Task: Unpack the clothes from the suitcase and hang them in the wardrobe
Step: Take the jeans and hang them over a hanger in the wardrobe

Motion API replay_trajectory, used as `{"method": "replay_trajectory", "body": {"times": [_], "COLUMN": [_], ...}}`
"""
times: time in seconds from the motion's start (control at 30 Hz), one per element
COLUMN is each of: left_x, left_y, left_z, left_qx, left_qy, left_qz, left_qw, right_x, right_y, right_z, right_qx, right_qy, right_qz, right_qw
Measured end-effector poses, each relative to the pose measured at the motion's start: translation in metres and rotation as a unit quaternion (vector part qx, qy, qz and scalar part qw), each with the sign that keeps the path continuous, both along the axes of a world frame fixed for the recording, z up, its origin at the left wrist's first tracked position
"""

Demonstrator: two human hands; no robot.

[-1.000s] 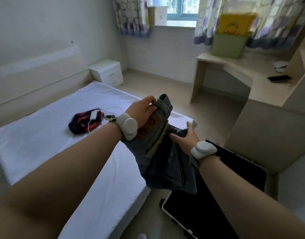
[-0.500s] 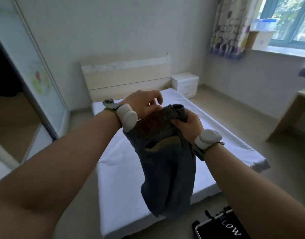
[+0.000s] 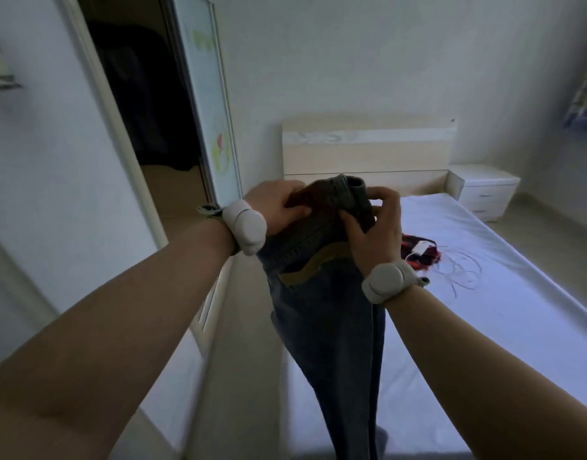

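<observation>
The wardrobe (image 3: 146, 104) stood at your left with its sliding door (image 3: 205, 111) pushed aside. Its inside was dark, so I could not tell if a rail or free hangers were there. The bed (image 3: 484, 327) was at your right. Over the floor (image 3: 249, 376) along the bed's left edge, you held the jeans (image 3: 325, 320) up by the waistband, and the legs hung straight down. Your left hand (image 3: 279, 207) gripped one side of the waistband with curled fingers. Your right hand (image 3: 375, 234) pinched the other side between thumb and fingers.

I judge this was the carrying step: the jeans were out of the suitcase, which was not in view, but not yet hung. The next move, I think, called for a hanger or a rail, so one hand had to take the whole weight while the other became free.

A dark red garment (image 3: 421, 254) and a white cable (image 3: 461, 273) lay on the bed toward its head end.
</observation>
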State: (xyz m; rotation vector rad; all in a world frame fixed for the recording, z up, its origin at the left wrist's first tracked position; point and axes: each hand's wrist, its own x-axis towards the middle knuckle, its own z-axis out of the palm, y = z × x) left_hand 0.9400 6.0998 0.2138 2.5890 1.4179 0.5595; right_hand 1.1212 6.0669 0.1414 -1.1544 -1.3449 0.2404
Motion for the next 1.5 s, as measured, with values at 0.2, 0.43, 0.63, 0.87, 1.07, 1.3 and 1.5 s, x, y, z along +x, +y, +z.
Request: {"method": "replay_trajectory", "body": {"times": [0.2,0.43,0.63,0.87,1.07,1.3,1.5], "left_x": [-0.085,-0.141,-0.169,-0.219,-0.223,-0.237,-0.255], "left_y": [0.027,0.059,0.091,0.126,0.162,0.227,0.309], "left_z": [0.005,0.001,0.004,-0.012,-0.025,-0.012,-0.033], "left_qx": [0.011,0.007,0.044,-0.055,-0.057,-0.058,-0.024], "left_qy": [0.000,-0.002,-0.009,-0.407,-0.467,-0.532,-0.433], "left_qz": [0.038,0.065,0.092,0.152,0.207,0.133,0.199], "left_qw": [0.999,0.998,0.995,0.899,0.857,0.834,0.879], "right_x": [-0.089,-0.150,-0.175,-0.187,-0.189,-0.192,-0.205], "right_y": [0.038,0.078,0.128,0.198,0.235,0.313,0.376], "right_z": [-0.010,-0.009,0.015,0.054,0.057,0.063,0.039], "right_qx": [0.076,-0.056,-0.130,-0.077,-0.058,-0.060,-0.099], "right_qy": [-0.027,-0.038,0.044,0.073,0.048,0.080,0.034], "right_qz": [-0.013,0.044,0.129,0.156,0.211,0.211,0.193], "right_qw": [0.997,0.997,0.982,0.982,0.975,0.973,0.976]}}
